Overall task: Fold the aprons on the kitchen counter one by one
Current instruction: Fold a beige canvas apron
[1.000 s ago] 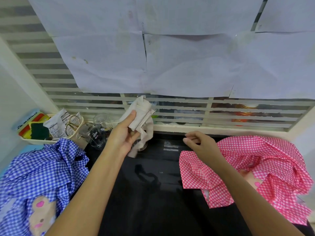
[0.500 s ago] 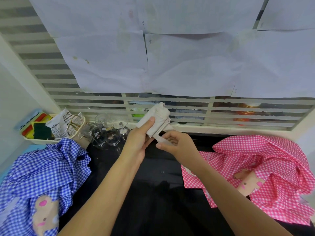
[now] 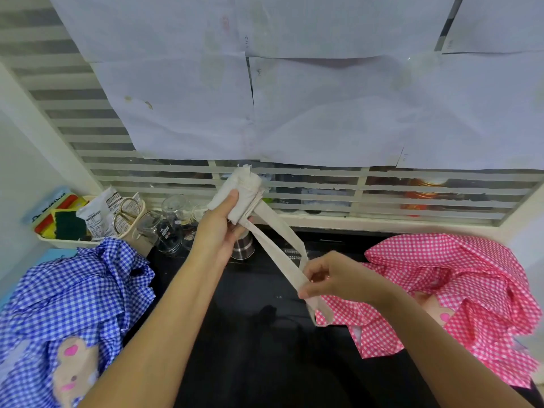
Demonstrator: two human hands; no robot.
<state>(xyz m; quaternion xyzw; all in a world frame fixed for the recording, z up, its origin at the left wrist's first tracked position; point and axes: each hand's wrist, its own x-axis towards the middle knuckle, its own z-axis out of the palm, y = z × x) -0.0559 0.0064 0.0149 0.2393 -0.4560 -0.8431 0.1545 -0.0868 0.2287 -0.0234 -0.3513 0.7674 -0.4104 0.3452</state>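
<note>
Head view: my left hand [image 3: 219, 231] is raised above the back of the black bench [image 3: 265, 363], fingers curled round a rolled cream apron [image 3: 241, 192], thumb laid up along its near face. The roll stands tilted, its top end against the slatted window [image 3: 323, 198].

A flat cream strap [image 3: 275, 245] leaves the lower end of the roll at my left fingertips. It runs down and to the right in two bands to my right hand [image 3: 332, 278]. That hand pinches the strap between thumb and curled fingers, lower than the left hand and nearer to me. The doubled end of the strap hangs just below the right hand, over the near edge of the pink checked apron [image 3: 441, 275].

The pink checked apron lies crumpled on the right of the bench, partly under my right forearm. A blue checked apron [image 3: 73, 290] lies crumpled on the left, apart from both hands.

Behind the left hand stand several glasses [image 3: 173, 219] and a steel cup [image 3: 243, 247]. A cream tray [image 3: 73, 244] in the left corner holds scissors [image 3: 126, 213], a packet [image 3: 100, 213] and a green sponge [image 3: 69, 228]. Paper sheets [image 3: 323, 113] cover the upper window.
</note>
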